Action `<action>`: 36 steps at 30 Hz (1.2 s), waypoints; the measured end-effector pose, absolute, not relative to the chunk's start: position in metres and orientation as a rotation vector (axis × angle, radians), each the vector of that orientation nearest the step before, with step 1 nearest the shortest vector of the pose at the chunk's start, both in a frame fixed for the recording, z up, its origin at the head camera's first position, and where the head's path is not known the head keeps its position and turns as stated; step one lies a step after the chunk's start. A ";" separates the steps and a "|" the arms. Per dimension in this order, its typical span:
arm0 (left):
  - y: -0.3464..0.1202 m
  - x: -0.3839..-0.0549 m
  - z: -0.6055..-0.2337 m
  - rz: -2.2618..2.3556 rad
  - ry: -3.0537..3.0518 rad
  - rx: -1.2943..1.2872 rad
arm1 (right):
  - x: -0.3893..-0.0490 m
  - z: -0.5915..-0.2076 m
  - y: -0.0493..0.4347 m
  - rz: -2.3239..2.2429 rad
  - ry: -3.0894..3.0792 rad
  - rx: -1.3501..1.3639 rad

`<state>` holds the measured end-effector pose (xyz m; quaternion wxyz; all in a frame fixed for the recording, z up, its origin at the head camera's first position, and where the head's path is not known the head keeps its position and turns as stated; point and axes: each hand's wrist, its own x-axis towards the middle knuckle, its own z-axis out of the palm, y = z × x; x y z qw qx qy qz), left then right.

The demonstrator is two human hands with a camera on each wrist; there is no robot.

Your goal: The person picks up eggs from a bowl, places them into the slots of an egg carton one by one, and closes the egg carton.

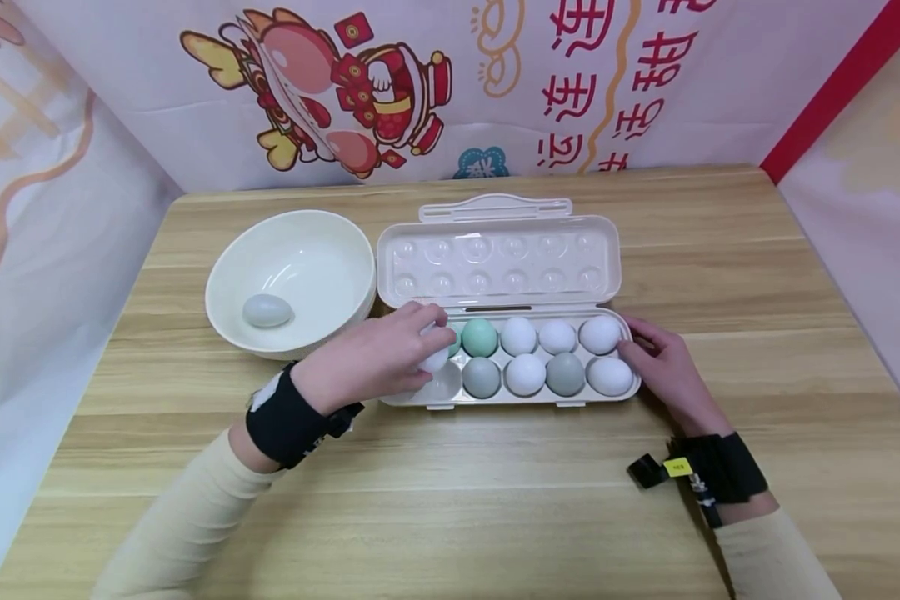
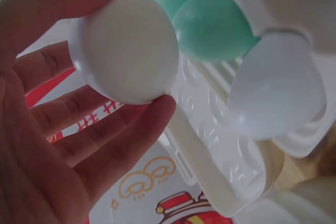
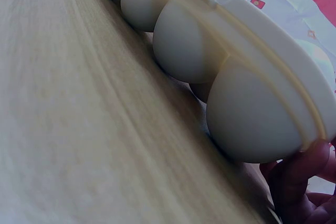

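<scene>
My left hand (image 1: 378, 354) holds a white egg (image 2: 126, 45) between the thumb and fingertips, over the left end of an open egg carton (image 1: 495, 402). Several white, grey and teal eggs sit in its two rows, such as a teal egg (image 1: 480, 337) and a grey egg (image 1: 482, 377). A front cup (image 1: 445, 383) just below the held egg looks bare. The left wrist view also shows another white egg (image 2: 278, 87) beside the teal ones; my hand hides it from the head view. My right hand (image 1: 667, 367) grips the carton's right end, thumb on the rim.
A cream bowl (image 1: 311, 275) left of the carton contains one grey-blue egg (image 1: 267, 311). The carton's lid (image 1: 498, 300) lies folded back toward the printed cloth backdrop (image 1: 157, 83). Everything stands on a wooden table (image 1: 450, 500).
</scene>
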<state>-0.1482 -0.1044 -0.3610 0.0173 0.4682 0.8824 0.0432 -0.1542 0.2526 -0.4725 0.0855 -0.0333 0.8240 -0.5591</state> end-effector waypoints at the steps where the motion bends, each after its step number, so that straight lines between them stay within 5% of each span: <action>1: -0.104 -0.147 -0.363 0.141 2.727 1.466 | -0.154 -0.473 0.253 -1.662 2.459 -0.099; 36: -0.107 -0.151 -0.389 0.481 2.409 1.419 | -0.156 -0.476 0.253 -1.659 2.463 -0.095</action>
